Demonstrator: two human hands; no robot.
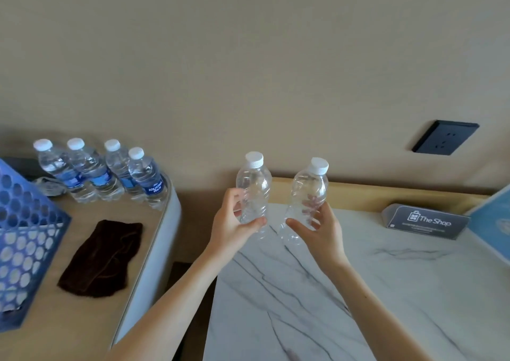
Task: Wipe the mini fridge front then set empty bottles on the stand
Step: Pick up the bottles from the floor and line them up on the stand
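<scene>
My left hand (230, 224) grips a clear empty bottle (254, 186) with a white cap, held upright above the far left part of the white marble stand (386, 291). A second clear empty bottle (310, 189) with a white cap, tilted slightly right, is held by my right hand (320, 231). Both bottles are off the surface and close together. A dark brown cloth (102, 258) lies flat on the beige table (82, 319) to the left. The mini fridge is not in view.
Several full water bottles with blue labels (105, 173) stand at the back of the beige table. A blue perforated basket (22, 244) fills its left side. A grey "The Shop" sign (426, 221) and a blue card (494, 222) sit at the stand's back right. A black wall socket (445, 137) is above.
</scene>
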